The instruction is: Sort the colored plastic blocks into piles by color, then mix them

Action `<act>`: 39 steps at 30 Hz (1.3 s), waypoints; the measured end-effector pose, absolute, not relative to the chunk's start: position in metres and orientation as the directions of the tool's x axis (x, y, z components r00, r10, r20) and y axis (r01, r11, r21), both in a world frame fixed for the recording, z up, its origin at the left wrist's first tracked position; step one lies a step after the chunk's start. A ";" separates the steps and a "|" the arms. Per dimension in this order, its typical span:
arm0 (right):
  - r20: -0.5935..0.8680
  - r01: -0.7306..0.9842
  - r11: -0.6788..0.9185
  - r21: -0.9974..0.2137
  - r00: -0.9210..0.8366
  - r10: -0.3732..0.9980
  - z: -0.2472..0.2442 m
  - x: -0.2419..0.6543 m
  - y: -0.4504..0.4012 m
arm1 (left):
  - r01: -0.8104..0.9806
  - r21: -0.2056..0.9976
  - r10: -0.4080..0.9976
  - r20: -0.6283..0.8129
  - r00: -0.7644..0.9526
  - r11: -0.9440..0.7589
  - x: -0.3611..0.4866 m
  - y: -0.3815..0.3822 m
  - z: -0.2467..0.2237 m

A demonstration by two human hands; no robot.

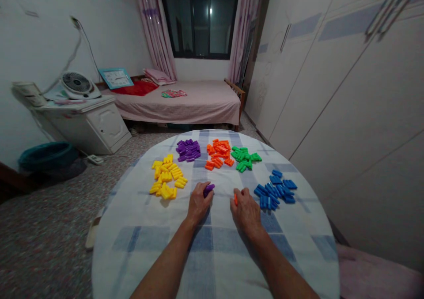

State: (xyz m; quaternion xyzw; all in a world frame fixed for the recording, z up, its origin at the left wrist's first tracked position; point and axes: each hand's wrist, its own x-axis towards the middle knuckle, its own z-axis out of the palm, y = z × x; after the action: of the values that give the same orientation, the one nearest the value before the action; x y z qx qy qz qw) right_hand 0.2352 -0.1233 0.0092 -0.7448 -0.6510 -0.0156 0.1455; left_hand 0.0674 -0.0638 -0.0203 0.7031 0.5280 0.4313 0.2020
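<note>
My left hand (199, 202) is closed around a purple piece (209, 189) near the middle of the table. To its right, my right hand (247, 208) has its fingers closed on an orange piece (236, 199), mostly hidden by them. Small plastic pieces lie in colour piles in an arc beyond the hands: yellow pieces (166, 176) at the left, purple pieces (188, 150), orange pieces (220, 152) and green pieces (244, 158) at the back, and blue pieces (274, 192) just right of my right hand.
The round table (159, 250) has a white and blue checked cloth. Behind it stands a bed (198, 100) below a window. A fan (77, 85) on a white cabinet (106, 126) and a teal bin (48, 155) are at the left. Wardrobe doors (351, 100) line the right side.
</note>
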 end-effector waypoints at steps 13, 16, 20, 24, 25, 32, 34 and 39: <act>0.035 0.622 -0.128 -0.773 0.244 0.969 0.023 0.241 -0.010 | 0.518 0.781 0.933 0.343 0.110 -0.349 0.069 -0.066 -0.018; 0.118 0.587 -0.107 -0.803 0.332 0.936 0.021 0.236 0.010 | 0.520 0.778 0.929 0.356 0.098 -0.353 0.069 -0.064 -0.021; 0.228 0.506 0.017 -0.862 0.357 0.906 -0.003 0.232 -0.010 | 0.521 0.772 0.921 0.383 0.075 -0.364 0.069 -0.063 -0.023; 0.273 0.449 0.163 -0.878 0.191 0.943 -0.024 0.221 -0.049 | 0.512 0.786 0.927 0.370 0.058 -0.345 0.070 -0.062 -0.021; 0.291 0.457 0.193 -0.868 0.155 0.944 -0.025 0.218 -0.057 | 0.510 0.794 0.934 0.354 0.054 -0.330 0.070 -0.062 -0.020; 0.366 0.537 0.297 -0.790 0.025 0.930 -0.019 0.206 -0.071 | 0.479 0.841 0.965 0.252 0.067 -0.253 0.068 -0.063 -0.017; 0.368 0.537 0.303 -0.788 0.015 0.930 -0.018 0.206 -0.071 | 0.482 0.837 0.965 0.247 0.090 -0.259 0.067 -0.064 -0.016; 0.340 0.568 0.259 -0.782 0.040 0.939 -0.015 0.207 -0.073 | 0.475 0.834 0.959 0.257 0.115 -0.281 0.067 -0.065 -0.015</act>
State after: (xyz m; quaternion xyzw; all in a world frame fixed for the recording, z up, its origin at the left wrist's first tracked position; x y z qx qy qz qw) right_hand 0.2072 -0.0729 -0.0150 -0.5710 -0.6598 0.2110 0.4406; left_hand 0.0667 -0.0651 -0.0149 0.6862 0.5227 0.4117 0.2942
